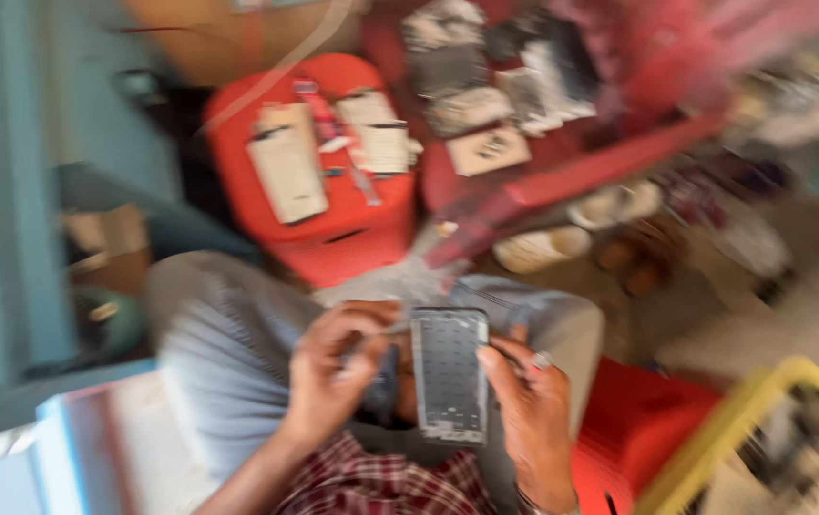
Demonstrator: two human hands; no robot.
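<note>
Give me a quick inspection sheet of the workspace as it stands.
Surface: red stool, blurred.
Job's things: grey phone frame, upright over the lap.
Clutter: flat pale parts on the stool; more on the red table.
Grips: right hand holds the frame's edge; left hand at its other side, possibly pinching something small.
Cables: nothing seen.
Surroundings: yellow crate, sandals on the floor.

Whole frame motion-blurred. Flat parts on the red stool (pixel 333 238) unreadable. Left hand (pixel 333 367) covers a dark item, kind unclear. Right hand (pixel 529 420) wrist cut off below. Yellow crate (pixel 753 410) cropped at corner.
</note>
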